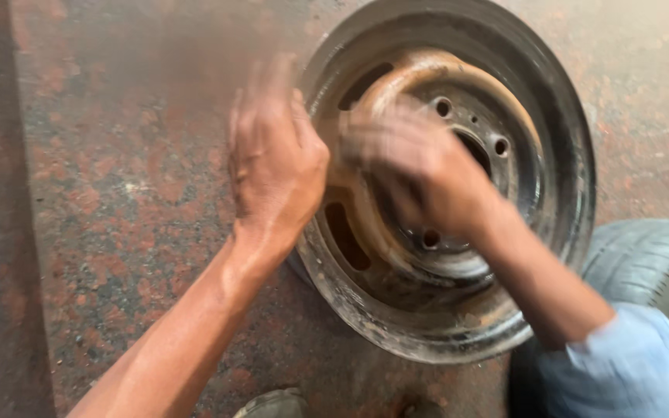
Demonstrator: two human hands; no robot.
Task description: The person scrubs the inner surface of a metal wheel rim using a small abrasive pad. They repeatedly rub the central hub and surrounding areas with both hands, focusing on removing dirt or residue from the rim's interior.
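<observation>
rust coats the centre of a steel wheel rim point(458, 310) standing tilted on the speckled stone floor point(118, 193). left hand point(272, 155) rests flat, fingers open, against its left edge. right hand point(420, 166) (blurred) presses on the hub; its grip cannot be told. a tyre point(652, 259) lies just beside the rim at right.

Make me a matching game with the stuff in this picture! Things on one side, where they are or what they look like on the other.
Things:
1. wheel rim
2. tyre
3. left hand
4. right hand

Descriptions:
A. black rubber, at the right edge
B. rusty round metal with bolt holes
C. over the hub in the rim's middle
D. at the rim's left edge

Pairs: 1-B, 2-A, 3-D, 4-C
</observation>
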